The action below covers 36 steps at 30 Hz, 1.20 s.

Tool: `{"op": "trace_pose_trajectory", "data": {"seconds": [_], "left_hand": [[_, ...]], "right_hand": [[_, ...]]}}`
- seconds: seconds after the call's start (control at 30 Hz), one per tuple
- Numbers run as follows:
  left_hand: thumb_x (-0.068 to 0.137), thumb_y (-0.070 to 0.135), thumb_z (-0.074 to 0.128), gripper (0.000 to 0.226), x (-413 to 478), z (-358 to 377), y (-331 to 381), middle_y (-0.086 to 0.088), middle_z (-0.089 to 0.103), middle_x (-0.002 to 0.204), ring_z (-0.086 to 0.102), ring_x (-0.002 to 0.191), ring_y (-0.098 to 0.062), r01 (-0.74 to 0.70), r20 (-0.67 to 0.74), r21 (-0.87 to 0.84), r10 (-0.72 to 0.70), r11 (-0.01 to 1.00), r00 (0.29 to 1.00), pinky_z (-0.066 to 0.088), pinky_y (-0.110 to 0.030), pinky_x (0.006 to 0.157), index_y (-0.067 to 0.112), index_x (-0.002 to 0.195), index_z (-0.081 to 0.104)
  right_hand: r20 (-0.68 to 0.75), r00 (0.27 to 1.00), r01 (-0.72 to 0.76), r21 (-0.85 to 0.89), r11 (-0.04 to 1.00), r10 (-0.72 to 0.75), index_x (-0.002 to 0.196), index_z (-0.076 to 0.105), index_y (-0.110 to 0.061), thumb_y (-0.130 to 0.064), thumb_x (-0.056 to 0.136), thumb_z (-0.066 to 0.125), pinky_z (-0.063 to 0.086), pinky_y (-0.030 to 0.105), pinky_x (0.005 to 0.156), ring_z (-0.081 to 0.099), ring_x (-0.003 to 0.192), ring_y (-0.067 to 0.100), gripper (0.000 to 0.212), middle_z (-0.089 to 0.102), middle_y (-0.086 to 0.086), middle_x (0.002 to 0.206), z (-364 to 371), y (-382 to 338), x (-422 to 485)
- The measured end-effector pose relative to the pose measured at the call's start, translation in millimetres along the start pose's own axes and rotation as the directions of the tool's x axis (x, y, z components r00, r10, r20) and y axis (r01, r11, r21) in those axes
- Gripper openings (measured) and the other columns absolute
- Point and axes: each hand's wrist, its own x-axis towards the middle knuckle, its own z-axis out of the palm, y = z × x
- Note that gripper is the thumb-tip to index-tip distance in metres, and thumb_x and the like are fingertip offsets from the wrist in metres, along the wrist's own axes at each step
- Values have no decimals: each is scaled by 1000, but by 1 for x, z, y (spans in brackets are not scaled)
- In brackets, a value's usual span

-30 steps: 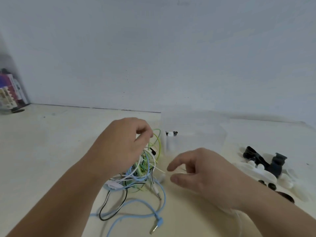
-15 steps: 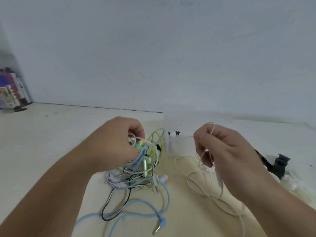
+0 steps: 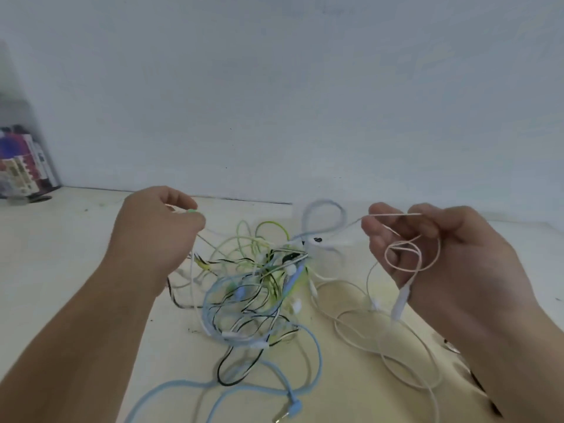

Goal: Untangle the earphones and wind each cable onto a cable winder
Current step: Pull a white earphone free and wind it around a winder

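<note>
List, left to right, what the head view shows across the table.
Colourful boxes → left hand → tangle of earphone cables, one strand pinched by that hand → right hand, holding the white cable.

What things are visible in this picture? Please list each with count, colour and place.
table: one, cream; below everything
wall: one, pale grey; behind
tangle of cables: one, green, blue, black, white; table centre
blue cable: one, light blue; trailing from tangle toward near edge
white cable: one, white; right side, partly lifted, rest on table
boxes: count unclear, purple and white; far left by wall
left hand: one; pinches green cable end above tangle
right hand: one; holds white cable loops
</note>
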Motion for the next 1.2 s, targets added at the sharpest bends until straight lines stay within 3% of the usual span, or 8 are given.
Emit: {"op": "trace_pose_trajectory", "data": {"seconds": [0.13,0.27,0.4,0.53,0.63,0.97,1.07,1.2], "left_hand": [[72,8,72,18,-1,-4,-4,-2,67,76,62,61,-23,-69,99,226,48,972,994,48,-31,63,23,81,67],[71,24,81,36,-9,4,-7,2,58,114,61,94,-16,-261,309,403,138,877,941,46,-33,81,33,102,65],[78,14,76,38,-25,8,7,20,63,114,59,108,-2,-551,380,62,491,832,784,42,-24,96,37,107,68],[77,22,84,20,-41,19,12,13,75,93,69,95,0,-481,608,-171,476,860,635,51,-21,95,30,94,75],[79,19,83,16,-40,27,7,2,74,84,71,83,-11,-464,672,-154,436,873,599,55,-39,88,27,91,76],[82,32,80,22,-19,17,-4,1,49,64,47,63,-15,-389,733,-158,372,908,570,43,-36,66,45,98,72],[67,44,82,33,-16,7,0,-24,43,71,40,66,-24,-328,750,-229,381,916,540,38,-34,69,33,98,76],[67,44,80,27,-21,3,8,-7,49,62,48,61,-17,-192,688,-352,393,916,611,42,-16,68,21,81,76]], "right_hand": [[50,999,13,-125,992,-6,56,38,-12,-13,72,45,60,34,61,73,76,35,18,73,23,88,-2,1,3],[160,986,-9,-209,978,43,71,39,-12,-15,71,42,62,37,70,71,76,35,5,72,24,85,-1,7,2],[214,976,5,-162,987,31,54,43,-12,-15,73,41,61,39,74,71,79,37,19,70,24,85,-3,7,2],[298,954,-4,-85,996,30,50,44,-14,-16,77,41,57,44,88,71,90,36,28,71,18,89,-8,3,2],[421,906,-74,39,996,51,54,50,-12,-15,78,49,55,46,92,70,99,36,24,70,18,96,-11,-1,3],[141,989,35,64,997,-44,54,40,-16,-19,78,45,58,37,77,65,75,28,25,58,8,75,-10,-7,6],[98,994,47,41,998,-51,58,37,-16,-17,78,46,58,37,78,62,72,28,22,55,9,73,-11,-4,10],[5,998,69,26,997,-69,60,36,-15,-14,70,50,52,35,73,54,63,25,17,47,8,67,-13,-1,16]]}}
